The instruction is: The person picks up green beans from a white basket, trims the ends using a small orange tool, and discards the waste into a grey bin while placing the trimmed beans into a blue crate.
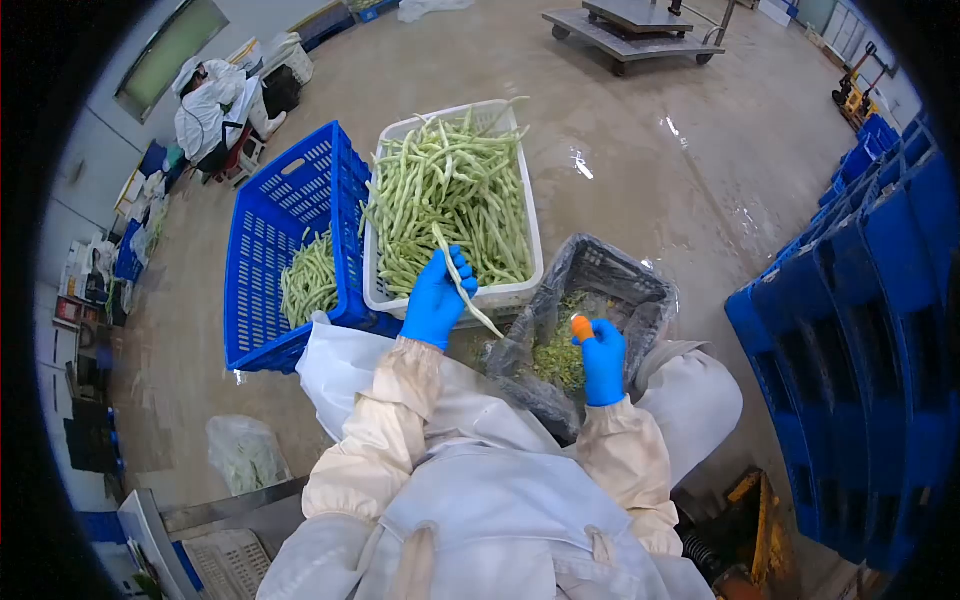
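My left hand (430,305), in a blue glove, is closed around one long pale green bean (484,317) that slants across the fingers. It is just in front of a white crate (534,225) heaped with green beans (450,190). My right hand (604,368), also blue-gloved, grips a small tool with an orange handle (581,327); its working end cannot be made out. Below that hand is a crate lined with dark plastic (640,285), holding small green and yellowish scraps (562,358). A blue crate (280,215) on the left has a smaller pile of beans (311,277).
Stacked blue pallets (850,370) rise at the right. A wheeled metal platform (630,40) stands on the wet floor ahead. Another person in white (215,110) sits at the upper left. A clear plastic bag (245,453) lies on the floor at lower left.
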Available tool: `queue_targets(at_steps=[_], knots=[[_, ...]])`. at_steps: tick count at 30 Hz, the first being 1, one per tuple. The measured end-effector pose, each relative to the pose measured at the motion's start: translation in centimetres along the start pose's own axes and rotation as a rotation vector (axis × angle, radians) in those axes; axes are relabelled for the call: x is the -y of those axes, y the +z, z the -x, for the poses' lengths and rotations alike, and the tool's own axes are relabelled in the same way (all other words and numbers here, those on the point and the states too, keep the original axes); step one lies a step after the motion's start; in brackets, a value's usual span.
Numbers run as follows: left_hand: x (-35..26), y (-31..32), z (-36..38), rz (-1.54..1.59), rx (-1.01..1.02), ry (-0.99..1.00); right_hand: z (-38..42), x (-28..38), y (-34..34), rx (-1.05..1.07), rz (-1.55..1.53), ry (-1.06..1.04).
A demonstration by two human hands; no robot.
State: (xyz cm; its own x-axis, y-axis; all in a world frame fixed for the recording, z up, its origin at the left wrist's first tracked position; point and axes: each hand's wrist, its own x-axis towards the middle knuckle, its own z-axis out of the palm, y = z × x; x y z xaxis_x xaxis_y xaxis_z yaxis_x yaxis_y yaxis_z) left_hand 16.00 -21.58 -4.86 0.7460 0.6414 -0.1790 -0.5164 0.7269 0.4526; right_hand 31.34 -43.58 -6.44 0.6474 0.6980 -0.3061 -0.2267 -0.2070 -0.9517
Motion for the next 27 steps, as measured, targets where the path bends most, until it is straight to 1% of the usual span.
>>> queue_targets(at_steps=[1, 2, 4, 5, 7, 8, 12, 13, 14, 15, 16, 17, 18, 19, 20, 21, 23, 24, 25, 27], knots=[[-0.2, 0.0, -0.2, 0.056, 0.064, 0.001, -0.1, 0.1, 0.0, -0.046, 0.435, -0.002], [0.2, 0.0, -0.3, 0.053, 0.03, 0.014, 0.2, -0.1, 0.7, -0.047, 0.435, -0.001], [1.2, 0.8, -0.4, 0.082, -0.007, 0.0, 1.1, -0.6, 3.3, 0.235, -0.218, -0.189], [1.6, 1.2, -0.4, 0.108, -0.043, -0.01, 1.4, -0.6, 3.7, 0.233, -0.216, -0.189], [2.3, 1.1, -0.7, 0.119, -0.025, -0.013, 2.0, 0.0, 4.1, 0.515, -0.354, 0.116], [2.5, 1.0, -0.7, 0.129, -0.012, -0.007, 2.2, 0.4, 4.1, 0.554, -0.366, 0.149], [2.8, 1.0, -0.6, 0.142, 0.019, 0.043, 2.0, -0.3, 4.3, 0.58, -0.391, 0.159], [3.0, 1.3, -0.4, 0.142, 0.02, 0.046, 2.0, -0.7, 4.6, 0.525, -0.473, 0.198], [3.2, 1.5, -0.3, 0.088, -0.056, 0.077, 2.0, -1.0, 4.8, 0.468, -0.555, 0.236], [3.5, 1.9, -0.1, 0.034, -0.131, 0.108, 2.0, -1.1, 5.0, 0.468, -0.554, 0.236], [3.9, 1.9, 0.2, -0.057, -0.123, 0.152, 2.0, -1.2, 5.1, 0.36, -0.522, 0.205], [3.9, 2.0, 0.1, -0.057, -0.124, 0.153, 2.1, -1.4, 5.4, 0.252, -0.489, 0.175], [4.0, 2.0, 0.0, -0.087, -0.087, 0.152, 2.1, -2.1, 5.9, 0.253, -0.489, 0.178], [4.1, 2.3, 0.0, -0.115, -0.052, 0.149, 2.2, -3.3, 6.7, 0.268, -0.271, 0.054], [4.6, 2.6, 0.0, -0.266, -0.093, 0.147, 2.3, -4.4, 7.3, 0.281, -0.052, -0.071], [5.2, 3.3, 0.2, -0.263, -0.095, 0.148, 2.6, -5.1, 7.9, 0.282, -0.048, -0.069], [6.3, 4.2, 1.0, -0.802, -0.109, 0.089, 3.0, -5.8, 8.9, 0.232, 0.409, -0.491], [7.1, 3.5, 1.2, -1.011, -0.088, 0.138, 2.8, -5.9, 8.6, 0.263, 0.42, -0.485], [6.6, 3.7, 1.6, -1.006, -0.094, 0.143, 2.6, -4.9, 8.1, 0.27, 0.425, -0.487], [4.5, 3.6, 2.5, -1.424, 0.123, 0.341, 1.4, -2.8, 6.3, 0.085, 0.139, -0.341]])
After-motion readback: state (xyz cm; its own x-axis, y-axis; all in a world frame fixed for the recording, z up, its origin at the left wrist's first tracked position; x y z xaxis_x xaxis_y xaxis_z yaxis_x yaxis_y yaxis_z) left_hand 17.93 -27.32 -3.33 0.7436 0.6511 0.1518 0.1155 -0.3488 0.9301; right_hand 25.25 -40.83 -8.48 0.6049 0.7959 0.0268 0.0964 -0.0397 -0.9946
